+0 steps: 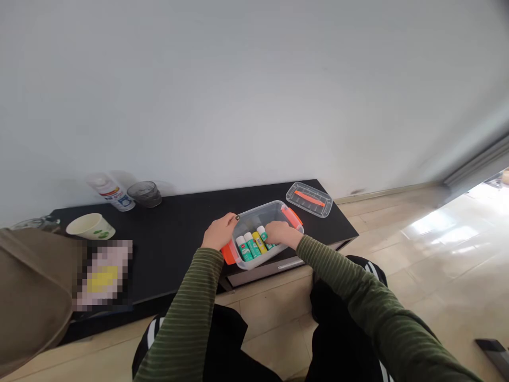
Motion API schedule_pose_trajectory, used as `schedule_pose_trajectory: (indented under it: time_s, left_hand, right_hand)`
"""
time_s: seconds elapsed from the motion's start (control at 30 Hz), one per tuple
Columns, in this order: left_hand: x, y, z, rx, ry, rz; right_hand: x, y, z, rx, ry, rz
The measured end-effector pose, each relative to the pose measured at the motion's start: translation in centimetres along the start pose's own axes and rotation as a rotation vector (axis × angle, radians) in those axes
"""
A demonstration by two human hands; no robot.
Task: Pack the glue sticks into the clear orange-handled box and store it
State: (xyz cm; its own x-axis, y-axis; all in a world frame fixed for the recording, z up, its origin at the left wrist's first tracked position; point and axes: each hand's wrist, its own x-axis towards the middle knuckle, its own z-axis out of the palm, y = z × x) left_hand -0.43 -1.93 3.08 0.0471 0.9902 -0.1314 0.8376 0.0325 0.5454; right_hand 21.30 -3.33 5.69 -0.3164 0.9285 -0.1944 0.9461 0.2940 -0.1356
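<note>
A clear plastic storage box (258,213) with orange end latches stands at the front edge of the black cabinet top. Inside it lie several glue sticks (244,249), green with white caps, and a yellow one (260,242) among them. My left hand (219,232) grips the box at its left rim, thumb side up on the edge. My right hand (279,233) reaches into the right part of the box, its fingers closed on a green glue stick (262,233); the fingertips are partly hidden. The box's clear lid (314,200), with an orange handle, lies behind and to the right.
On the cabinet (183,233) to the left stand a white spray can (113,192), a dark glass bowl (145,194) and a paper cup (90,227). Another person's brown sleeve (35,297) comes in at the far left beside a blurred-out patch. The wall rises directly behind the cabinet.
</note>
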Motion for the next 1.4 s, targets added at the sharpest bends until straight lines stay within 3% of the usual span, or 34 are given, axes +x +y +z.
schedule_pose_trajectory:
  time_s: [0.13,0.2,0.27,0.3,0.43,0.57,0.8,1.0,1.1,1.2,1.3,1.4]
  left_hand:
    - [0.5,0.0,0.3,-0.065,0.016,0.006]
    - [0.8,-0.1,0.6,-0.097,0.035,-0.001]
    - [1.0,-0.3,0.8,-0.122,0.066,-0.015]
    - [1.1,-0.3,1.0,-0.131,0.083,-0.018]
    - [1.5,-0.7,1.4,-0.149,0.132,-0.005]
    - [1.7,-0.5,1.4,-0.148,0.172,-0.023]
    - [0.8,0.9,0.8,-0.089,0.303,-0.101]
    - [0.1,0.5,0.9,-0.053,0.475,-0.041]
    - [-0.5,0.0,0.9,-0.052,0.496,-0.037]
    - [-1.2,-0.3,0.9,-0.082,0.488,-0.051]
    - [-1.7,-0.6,1.3,-0.113,0.440,-0.062]
    - [-2.0,-1.1,2.3,-0.136,0.370,-0.061]
  right_hand:
    - [0.5,3.6,-1.2,-0.012,0.088,0.053]
    - [0.7,7.0,-1.7,0.002,0.191,0.101]
    - [0.6,11.3,-1.5,0.067,0.384,0.212]
    - [0.4,13.5,-1.0,0.088,0.402,0.284]
    - [-0.5,21.0,2.4,0.087,0.312,0.474]
    - [-0.9,24.6,5.7,0.052,0.277,0.474]
    - [-1.1,26.7,7.7,0.109,0.249,0.256]
    - [-1.7,26.4,6.8,0.018,0.335,0.156]
    - [-2.1,25.2,5.3,0.055,0.524,0.178]
    - [-2.6,23.8,3.7,0.250,0.732,0.240]
    - [-2.8,22.8,2.3,0.571,1.084,0.315]
    - [-2.4,22.2,1.1,1.020,1.436,0.220]
